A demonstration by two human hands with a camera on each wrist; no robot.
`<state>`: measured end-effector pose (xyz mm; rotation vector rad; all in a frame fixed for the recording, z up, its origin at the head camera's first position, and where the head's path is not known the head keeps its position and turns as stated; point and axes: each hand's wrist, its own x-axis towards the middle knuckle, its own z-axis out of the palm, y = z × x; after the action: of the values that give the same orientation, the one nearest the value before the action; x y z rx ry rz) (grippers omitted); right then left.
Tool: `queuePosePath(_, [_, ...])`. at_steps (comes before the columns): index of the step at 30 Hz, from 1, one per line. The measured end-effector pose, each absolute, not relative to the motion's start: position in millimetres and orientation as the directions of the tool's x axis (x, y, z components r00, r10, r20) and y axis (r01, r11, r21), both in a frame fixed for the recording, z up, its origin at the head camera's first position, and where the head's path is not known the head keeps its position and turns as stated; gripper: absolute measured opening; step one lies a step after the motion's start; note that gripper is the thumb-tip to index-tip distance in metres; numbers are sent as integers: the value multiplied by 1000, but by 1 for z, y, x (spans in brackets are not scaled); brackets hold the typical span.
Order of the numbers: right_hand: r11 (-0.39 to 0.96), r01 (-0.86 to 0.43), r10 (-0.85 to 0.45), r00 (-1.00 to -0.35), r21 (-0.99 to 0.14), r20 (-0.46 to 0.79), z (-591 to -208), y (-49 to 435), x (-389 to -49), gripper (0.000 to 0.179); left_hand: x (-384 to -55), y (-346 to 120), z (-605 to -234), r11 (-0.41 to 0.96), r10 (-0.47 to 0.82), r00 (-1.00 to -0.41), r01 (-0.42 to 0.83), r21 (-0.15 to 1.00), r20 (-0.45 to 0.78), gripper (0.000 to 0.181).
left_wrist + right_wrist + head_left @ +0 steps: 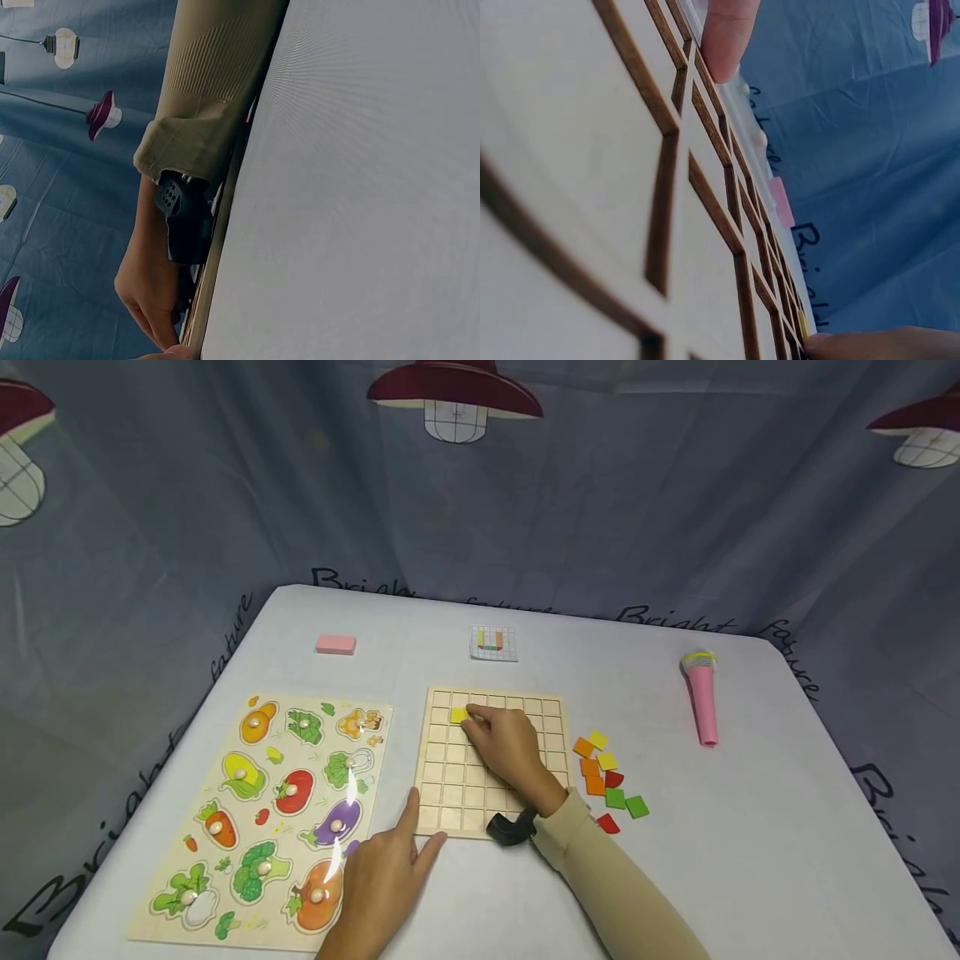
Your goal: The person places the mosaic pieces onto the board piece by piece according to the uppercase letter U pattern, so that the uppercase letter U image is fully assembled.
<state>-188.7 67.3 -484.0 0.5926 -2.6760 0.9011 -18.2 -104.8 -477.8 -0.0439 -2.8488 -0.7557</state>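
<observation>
A wooden grid board point(442, 795) lies flat on the table in the head view. A yellow square tile point(457, 716) is at a cell near the board's upper left. My right hand point(513, 750) reaches over the grid, pinching this tile at its right side with thumb and index finger. In the right wrist view, a fingertip point(819, 342) meets the yellow tile point(803, 323) at the board's far end. My left hand point(386, 872) steadies the board's lower left corner, index finger along the left edge and thumb at the front edge.
Loose orange, yellow, green and red pieces point(595, 785) lie right of the board. A vegetable peg puzzle point(258, 818) is at left. Behind are a pink block point(336, 645) and a small pattern card point(493, 643). A pink toy microphone point(702, 697) lies at far right.
</observation>
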Motion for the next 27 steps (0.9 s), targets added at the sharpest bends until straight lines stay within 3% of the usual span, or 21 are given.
queuePosePath(11, [618, -426, -268, -904, -661, 333, -470, 86, -181, 26, -19, -104, -476, 864, -10, -976, 101, 493, 218, 67])
queuePosePath(22, [671, -418, -265, -907, -612, 328, -455, 153, -153, 24, -19, -103, -477, 864, -21, -977, 91, 496, 214, 67])
queuePosePath(27, [688, -373, -196, -921, -622, 336, -457, 190, -139, 24, -18, -104, -477, 869, -27, -976, 83, 488, 215, 69])
